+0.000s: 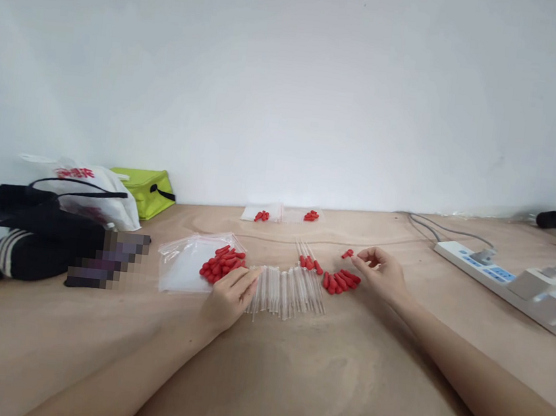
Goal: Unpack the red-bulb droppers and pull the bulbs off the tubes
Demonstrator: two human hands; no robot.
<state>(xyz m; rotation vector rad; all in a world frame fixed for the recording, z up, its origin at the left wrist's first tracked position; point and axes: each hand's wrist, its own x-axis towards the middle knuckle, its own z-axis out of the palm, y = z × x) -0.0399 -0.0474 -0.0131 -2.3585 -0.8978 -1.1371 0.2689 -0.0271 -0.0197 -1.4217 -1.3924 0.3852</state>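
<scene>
My left hand [229, 297] has its fingers drawn together at the upper left end of a row of clear dropper tubes [285, 291]. Whether a tube is between those fingertips is hidden. A red dropper bulb [347, 254] is at the pinched thumb and finger of my right hand [379, 271], just above the table. Below it lies a small group of red bulbs [340, 281]. Several tubes fitted with red bulbs [309, 263] lie behind the row, their thin ends pointing away. Beside my left hand, a larger heap of red bulbs [221, 263] rests partly on clear zip bags [179, 270].
Two bags with red-bulbed droppers [262, 216] [311, 216] lie near the wall. At left are a black bag [40, 242], a white plastic bag [105, 193], a green box-shaped bag [148, 191] and a blurred-out item [108, 260]. A white power strip [480, 269] with cables stands right.
</scene>
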